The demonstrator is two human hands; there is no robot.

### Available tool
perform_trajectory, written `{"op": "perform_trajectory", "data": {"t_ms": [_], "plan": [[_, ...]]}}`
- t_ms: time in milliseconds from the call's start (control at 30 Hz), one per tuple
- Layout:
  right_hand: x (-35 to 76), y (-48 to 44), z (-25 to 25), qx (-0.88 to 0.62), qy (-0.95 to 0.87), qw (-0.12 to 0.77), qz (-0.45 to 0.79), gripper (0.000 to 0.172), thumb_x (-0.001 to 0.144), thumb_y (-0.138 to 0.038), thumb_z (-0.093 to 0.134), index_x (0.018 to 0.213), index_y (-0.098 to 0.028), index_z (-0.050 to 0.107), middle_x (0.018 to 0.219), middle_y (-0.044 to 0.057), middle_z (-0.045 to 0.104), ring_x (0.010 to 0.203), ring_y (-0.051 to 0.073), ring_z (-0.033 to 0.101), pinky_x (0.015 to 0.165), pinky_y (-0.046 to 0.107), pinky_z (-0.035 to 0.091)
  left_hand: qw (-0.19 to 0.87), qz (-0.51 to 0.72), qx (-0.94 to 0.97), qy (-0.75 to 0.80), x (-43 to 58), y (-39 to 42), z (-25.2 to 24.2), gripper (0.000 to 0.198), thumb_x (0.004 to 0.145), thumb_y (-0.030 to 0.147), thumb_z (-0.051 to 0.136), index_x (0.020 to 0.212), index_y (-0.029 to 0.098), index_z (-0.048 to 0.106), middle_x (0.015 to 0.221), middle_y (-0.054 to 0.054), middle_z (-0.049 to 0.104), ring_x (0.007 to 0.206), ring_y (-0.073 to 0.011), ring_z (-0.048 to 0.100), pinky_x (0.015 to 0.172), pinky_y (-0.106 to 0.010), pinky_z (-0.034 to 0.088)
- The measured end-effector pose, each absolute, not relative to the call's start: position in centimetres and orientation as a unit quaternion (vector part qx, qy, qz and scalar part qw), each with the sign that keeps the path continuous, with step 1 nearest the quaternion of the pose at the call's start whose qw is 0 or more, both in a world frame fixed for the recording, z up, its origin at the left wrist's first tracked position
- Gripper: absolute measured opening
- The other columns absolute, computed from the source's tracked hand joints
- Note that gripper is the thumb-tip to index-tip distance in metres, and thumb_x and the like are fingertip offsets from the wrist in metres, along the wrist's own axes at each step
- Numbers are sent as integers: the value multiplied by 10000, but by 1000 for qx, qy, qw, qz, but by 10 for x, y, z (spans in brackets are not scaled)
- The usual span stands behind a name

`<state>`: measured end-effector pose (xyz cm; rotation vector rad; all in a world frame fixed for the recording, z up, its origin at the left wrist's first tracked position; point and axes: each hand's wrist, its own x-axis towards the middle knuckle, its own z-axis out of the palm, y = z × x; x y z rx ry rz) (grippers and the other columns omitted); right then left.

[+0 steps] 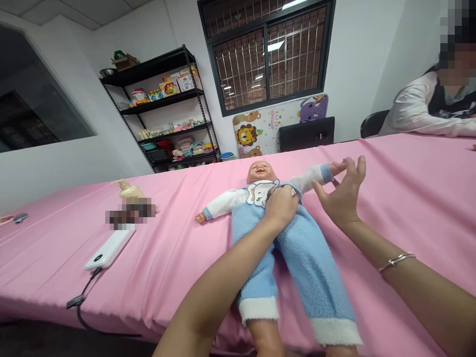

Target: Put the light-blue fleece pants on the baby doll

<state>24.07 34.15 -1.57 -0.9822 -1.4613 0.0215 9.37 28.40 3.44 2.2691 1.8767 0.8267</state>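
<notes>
The doll [282, 233] lies on its back on the pink sheet [409, 198], near the middle of the table, head toward the far wall and legs toward me. It wears a blue fleece suit with white cuffs and white sleeves; both arms are spread sideways.

My left hand [281, 204] rests on the doll's chest, fingers curled down onto the fabric at the top of the blue suit, just below the bib. Whether they pinch the cloth or only press on it, I cannot tell.

My right hand [340, 193] is open, fingers spread and apart, palm turned toward the doll's raised arm. The fingertips are at the doll's small hand, beside the blue cuff; contact is not clear. A bracelet [396, 260] sits on my right wrist.

To the left on the sheet lie a white power bank [109, 249] with a black cable [80, 297] running off the table edge, and a pump bottle [130, 191] behind it.

A black shelf unit [167, 109] with boxes and toys stands against the far wall, beside a barred window [267, 54]. Another person's white sleeve [420, 111] rests at the far right of the table.
</notes>
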Motion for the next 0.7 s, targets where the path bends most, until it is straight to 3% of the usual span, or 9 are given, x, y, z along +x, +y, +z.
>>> {"op": "perform_trajectory", "data": {"t_ms": [67,133,267,400,500,600,700], "plan": [[240,340,-14,-439,-581,671,141,1012,715,-451,671,1451,-192,27,1496,220,104,1364,302,320,927,404,531,40,268,744,611,93,285,34,229,884,206,440,1006,102,603,1023,-135,660,996,-264,603,907,-376,457],[241,338,-11,-458,-532,677,220,1019,726,-428,666,1460,-160,12,1432,225,305,1253,268,476,925,362,531,37,265,746,610,93,285,34,234,890,203,435,1015,99,603,1022,-138,660,995,-264,604,900,-373,464],[244,335,-5,-484,-564,639,199,706,758,-392,616,1376,-157,368,1244,148,555,1087,240,590,884,354,536,17,248,746,617,94,282,35,237,897,215,438,1010,100,611,1008,-144,662,986,-273,611,868,-372,489],[243,333,-2,-493,-684,527,106,558,758,-310,586,1305,-248,495,1165,66,615,1021,238,596,791,369,540,-34,247,737,628,97,277,36,335,899,181,421,1206,95,521,1138,-172,614,1070,-273,584,894,-369,485],[240,332,1,-482,-750,445,88,533,760,-249,562,1289,-298,515,1144,40,625,1014,237,581,858,412,501,-92,261,737,616,98,277,36,461,868,101,413,1325,40,393,1289,-222,506,1225,-260,480,1022,-362,403],[236,328,7,-427,-785,412,179,423,706,-196,561,1118,-223,650,1142,67,619,1060,233,568,933,396,473,-132,253,758,586,96,280,38,473,873,99,400,1340,28,375,1305,-226,491,1266,-242,440,1093,-368,323],[231,319,16,-370,-768,422,308,327,652,-177,530,930,-169,702,1178,72,604,1139,225,539,979,350,456,-131,187,790,568,93,282,43,439,881,144,423,1313,61,428,1206,-188,576,1160,-262,530,1003,-382,417]]}}
